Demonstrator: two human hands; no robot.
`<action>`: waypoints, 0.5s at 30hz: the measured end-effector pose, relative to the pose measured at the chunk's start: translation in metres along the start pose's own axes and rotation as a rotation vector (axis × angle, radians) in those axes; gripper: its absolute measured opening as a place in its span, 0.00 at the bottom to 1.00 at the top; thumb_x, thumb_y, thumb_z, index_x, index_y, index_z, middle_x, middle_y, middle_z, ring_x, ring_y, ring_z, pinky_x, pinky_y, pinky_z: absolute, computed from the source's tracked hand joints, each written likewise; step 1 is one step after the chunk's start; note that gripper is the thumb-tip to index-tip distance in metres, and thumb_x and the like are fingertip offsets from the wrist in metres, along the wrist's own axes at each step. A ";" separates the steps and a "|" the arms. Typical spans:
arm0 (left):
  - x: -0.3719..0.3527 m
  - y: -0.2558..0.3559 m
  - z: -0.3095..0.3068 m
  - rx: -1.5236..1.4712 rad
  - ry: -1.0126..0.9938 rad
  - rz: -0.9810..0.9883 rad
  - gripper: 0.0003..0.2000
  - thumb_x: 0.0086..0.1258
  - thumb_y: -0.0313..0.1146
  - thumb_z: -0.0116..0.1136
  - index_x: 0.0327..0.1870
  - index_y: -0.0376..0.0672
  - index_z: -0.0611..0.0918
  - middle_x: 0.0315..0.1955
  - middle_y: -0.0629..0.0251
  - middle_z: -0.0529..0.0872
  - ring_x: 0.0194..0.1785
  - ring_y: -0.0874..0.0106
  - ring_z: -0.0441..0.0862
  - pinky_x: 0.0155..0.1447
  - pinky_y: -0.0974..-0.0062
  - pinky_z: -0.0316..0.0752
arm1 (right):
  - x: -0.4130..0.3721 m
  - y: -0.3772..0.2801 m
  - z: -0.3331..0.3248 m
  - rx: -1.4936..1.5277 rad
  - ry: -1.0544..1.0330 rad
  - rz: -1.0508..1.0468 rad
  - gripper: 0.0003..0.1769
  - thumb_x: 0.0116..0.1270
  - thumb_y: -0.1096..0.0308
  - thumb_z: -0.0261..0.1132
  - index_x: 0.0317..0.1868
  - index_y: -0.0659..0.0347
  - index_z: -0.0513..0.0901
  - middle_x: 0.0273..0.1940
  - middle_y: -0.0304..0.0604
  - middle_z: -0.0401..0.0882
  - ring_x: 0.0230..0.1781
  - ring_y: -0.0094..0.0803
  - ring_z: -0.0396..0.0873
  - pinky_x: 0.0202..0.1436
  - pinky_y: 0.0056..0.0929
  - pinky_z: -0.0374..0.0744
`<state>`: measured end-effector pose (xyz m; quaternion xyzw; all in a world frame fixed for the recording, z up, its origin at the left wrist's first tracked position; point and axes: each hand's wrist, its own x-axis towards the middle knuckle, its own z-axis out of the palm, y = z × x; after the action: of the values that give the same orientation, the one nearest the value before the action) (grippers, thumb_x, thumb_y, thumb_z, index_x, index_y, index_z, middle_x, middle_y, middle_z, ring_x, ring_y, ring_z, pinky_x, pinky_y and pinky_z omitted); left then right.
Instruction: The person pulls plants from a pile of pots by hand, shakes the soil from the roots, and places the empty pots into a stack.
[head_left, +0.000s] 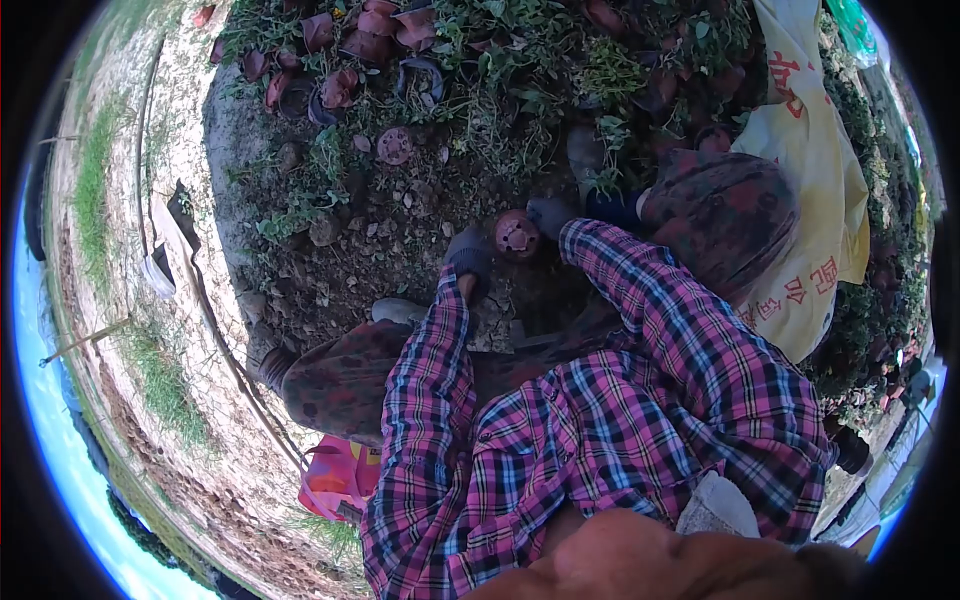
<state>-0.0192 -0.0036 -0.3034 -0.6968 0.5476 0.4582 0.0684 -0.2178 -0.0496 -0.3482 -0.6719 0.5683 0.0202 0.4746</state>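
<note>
A small reddish-brown pot [516, 235] with holes in its base shows between my two gloved hands, its base facing the camera. My right hand [551, 216], in a dark grey glove, touches the pot's upper right edge, its fingers closed on it. Just left of the pot is my left hand [468, 252], also gloved, low over the stony soil; its fingers are dark and hard to make out. Another reddish pot [394, 146] lies base up on the soil, farther forward and to the left.
Green plants with many reddish pots [378, 32] cover the ground ahead. A yellowish printed sack [800, 200] lies at the right, beside my bent knee. A pink bag [338, 478] sits at the lower left, near a long dark hose [222, 335].
</note>
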 end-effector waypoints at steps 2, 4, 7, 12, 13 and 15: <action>-0.008 0.010 -0.038 -0.063 0.082 0.150 0.31 0.47 0.36 0.66 0.58 0.48 0.72 0.48 0.46 0.78 0.49 0.52 0.78 0.52 0.63 0.74 | 0.010 0.003 -0.010 -0.063 -0.113 -0.078 0.16 0.55 0.67 0.63 0.45 0.56 0.75 0.38 0.48 0.79 0.41 0.42 0.78 0.46 0.35 0.74; -0.033 0.039 -0.053 0.093 0.045 0.362 0.34 0.47 0.35 0.66 0.61 0.54 0.67 0.53 0.46 0.72 0.50 0.50 0.76 0.51 0.61 0.74 | 0.016 -0.006 -0.031 -0.167 -0.277 -0.137 0.28 0.51 0.64 0.66 0.54 0.53 0.71 0.46 0.48 0.77 0.49 0.44 0.75 0.53 0.35 0.71; -0.049 0.064 -0.032 0.233 -0.013 0.364 0.31 0.52 0.36 0.62 0.61 0.62 0.65 0.57 0.44 0.64 0.48 0.48 0.77 0.48 0.58 0.75 | 0.010 -0.034 -0.064 -0.510 -0.558 -0.220 0.54 0.41 0.56 0.72 0.69 0.43 0.51 0.65 0.45 0.57 0.66 0.49 0.55 0.68 0.42 0.56; -0.047 0.069 0.005 0.249 0.089 0.254 0.29 0.54 0.35 0.60 0.58 0.61 0.63 0.51 0.46 0.65 0.48 0.46 0.73 0.42 0.51 0.74 | -0.020 -0.023 -0.018 -0.764 -0.348 -0.354 0.53 0.43 0.39 0.65 0.69 0.39 0.49 0.70 0.49 0.41 0.70 0.51 0.40 0.71 0.49 0.42; -0.042 0.065 0.011 0.229 0.127 0.278 0.30 0.53 0.35 0.60 0.59 0.60 0.63 0.51 0.46 0.63 0.45 0.44 0.74 0.39 0.50 0.74 | -0.026 -0.024 -0.016 -0.733 -0.311 -0.319 0.53 0.44 0.38 0.64 0.69 0.38 0.48 0.70 0.49 0.41 0.70 0.51 0.40 0.71 0.49 0.42; -0.033 0.062 0.018 0.235 0.158 0.294 0.28 0.55 0.35 0.58 0.58 0.60 0.63 0.51 0.45 0.63 0.45 0.43 0.74 0.40 0.51 0.74 | -0.035 -0.037 -0.021 -0.680 -0.263 -0.162 0.53 0.44 0.36 0.62 0.69 0.37 0.47 0.71 0.47 0.39 0.71 0.49 0.39 0.72 0.46 0.40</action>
<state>-0.0798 0.0059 -0.2646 -0.6302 0.6970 0.3399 0.0384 -0.2115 -0.0410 -0.2942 -0.8256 0.4081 0.2564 0.2933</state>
